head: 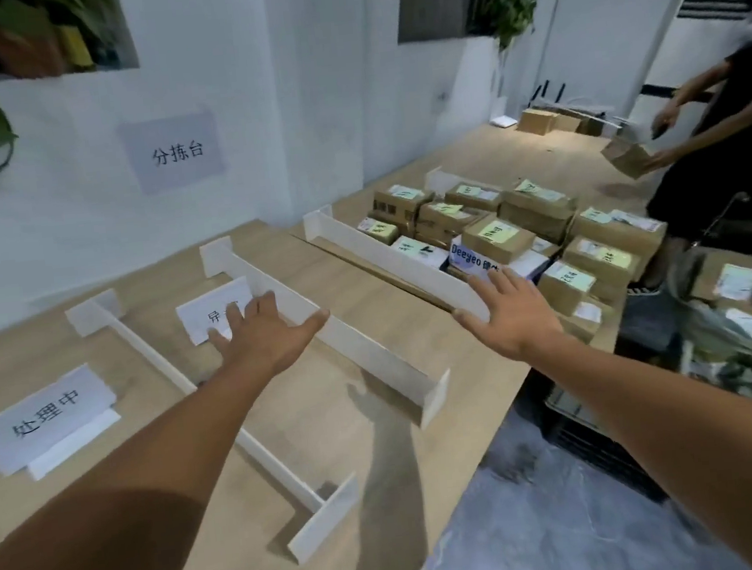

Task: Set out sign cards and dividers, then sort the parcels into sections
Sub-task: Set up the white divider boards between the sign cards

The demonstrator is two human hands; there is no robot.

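Three white dividers stand on the wooden table (379,423): a left divider (160,368), a middle divider (362,346) and a right divider (385,256). One white sign card (45,419) stands at the near left. A second sign card (214,308) sits between the left and middle dividers. My left hand (268,333) hovers open over that second card, its thumb reaching toward the middle divider. My right hand (511,312) is open, fingers spread, at the near end of the right divider. Several brown parcels (494,237) with green labels lie heaped beyond the right divider.
A paper label (177,152) hangs on the white wall behind the table. Another person (729,131) stands at the far right holding a box (627,158). More boxes (538,121) sit on the floor far back. A dark crate (614,454) and a bundle are at the right.
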